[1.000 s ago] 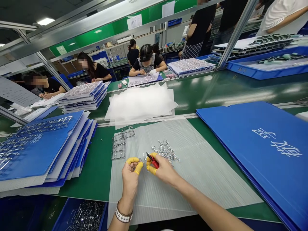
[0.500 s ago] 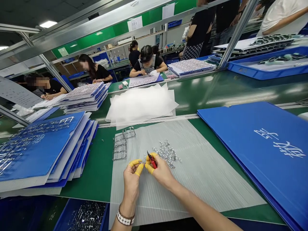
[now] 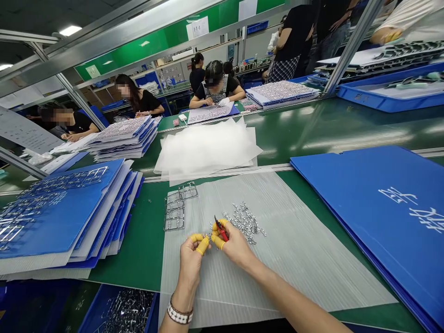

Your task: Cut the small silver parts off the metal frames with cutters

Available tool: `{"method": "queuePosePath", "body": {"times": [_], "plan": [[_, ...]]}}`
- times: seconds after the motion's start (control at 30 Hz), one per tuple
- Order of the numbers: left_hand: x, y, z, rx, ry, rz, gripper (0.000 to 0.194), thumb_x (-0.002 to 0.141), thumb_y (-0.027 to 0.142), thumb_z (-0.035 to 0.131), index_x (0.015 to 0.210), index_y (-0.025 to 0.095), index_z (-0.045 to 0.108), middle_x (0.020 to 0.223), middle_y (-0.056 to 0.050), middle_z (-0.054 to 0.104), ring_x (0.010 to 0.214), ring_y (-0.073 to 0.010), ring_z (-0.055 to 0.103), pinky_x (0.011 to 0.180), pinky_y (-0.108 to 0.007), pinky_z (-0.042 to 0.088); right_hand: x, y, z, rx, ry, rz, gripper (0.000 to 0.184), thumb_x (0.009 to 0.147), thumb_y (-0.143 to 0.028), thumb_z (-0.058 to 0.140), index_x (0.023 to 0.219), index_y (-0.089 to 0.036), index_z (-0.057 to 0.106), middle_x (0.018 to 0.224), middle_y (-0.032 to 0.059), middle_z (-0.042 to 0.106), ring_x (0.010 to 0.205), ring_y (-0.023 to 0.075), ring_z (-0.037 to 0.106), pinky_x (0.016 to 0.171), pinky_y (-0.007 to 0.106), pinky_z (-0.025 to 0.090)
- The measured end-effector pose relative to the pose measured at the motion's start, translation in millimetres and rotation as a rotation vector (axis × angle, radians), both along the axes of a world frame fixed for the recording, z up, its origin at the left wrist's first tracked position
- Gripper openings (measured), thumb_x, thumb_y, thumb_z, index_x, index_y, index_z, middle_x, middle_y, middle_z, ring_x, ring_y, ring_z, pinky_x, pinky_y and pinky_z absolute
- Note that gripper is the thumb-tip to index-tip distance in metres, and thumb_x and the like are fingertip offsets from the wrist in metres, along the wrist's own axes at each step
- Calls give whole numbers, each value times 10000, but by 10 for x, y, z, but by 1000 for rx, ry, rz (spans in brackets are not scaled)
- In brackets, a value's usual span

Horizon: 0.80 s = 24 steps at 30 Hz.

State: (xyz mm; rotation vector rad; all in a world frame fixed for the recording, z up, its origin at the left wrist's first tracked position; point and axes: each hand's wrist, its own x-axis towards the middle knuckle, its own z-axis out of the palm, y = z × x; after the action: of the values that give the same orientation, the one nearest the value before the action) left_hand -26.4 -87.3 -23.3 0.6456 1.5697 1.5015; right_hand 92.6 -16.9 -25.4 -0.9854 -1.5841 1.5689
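Observation:
Yellow finger cots cover fingertips on both of my hands. My left hand [image 3: 191,256] is closed in a pinch on a small shiny metallic piece [image 3: 207,237], partly hidden by the fingers. Red-handled nippers [image 3: 222,230] sit in my right hand [image 3: 234,245], their dark jaws pointing up and away. The right fingertips come close to the left ones; whether they also touch the small piece I cannot tell. Just beyond my right hand lies a pile of small silvery parts [image 3: 244,222] on a translucent sheet [image 3: 277,259]. Several silvery sprue frames [image 3: 174,216] rest at the sheet's left edge.
At left stands a stack of blue boards [image 3: 76,222] bearing more frames. Blue boards [image 3: 367,194] also lie at right. White sheets [image 3: 208,150] are behind, and a blue bin [image 3: 93,310] of metallic scraps is below left. Co-workers [image 3: 217,88] sit across the bench.
My hands stay close together over the sheet, with slight finger movement around the small piece. The whole view has shifted a little.

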Motion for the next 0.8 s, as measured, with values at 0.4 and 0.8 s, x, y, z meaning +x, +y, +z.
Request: {"method": "queuePosePath", "body": {"times": [0.4,0.8], "plan": [[-9,20,11,-71,56,-84,311,636,418,725,715,126,652,551,-7,612,462,-79,456,466,-195,319,9,11,-62,-21,37,21,219,691,-258,563,894,-194,511,773,1,590,719,166,582,676,304,467],[-467,-100,33,-89,522,-91,264,660,314,687,892,194,730,702,-43,699,553,-150,574,544,-249,442,225,58,3,353,-559,-13,221,762,-205,510,980,-208,546,837,24,630,771,198,583,684,306,409]]}}
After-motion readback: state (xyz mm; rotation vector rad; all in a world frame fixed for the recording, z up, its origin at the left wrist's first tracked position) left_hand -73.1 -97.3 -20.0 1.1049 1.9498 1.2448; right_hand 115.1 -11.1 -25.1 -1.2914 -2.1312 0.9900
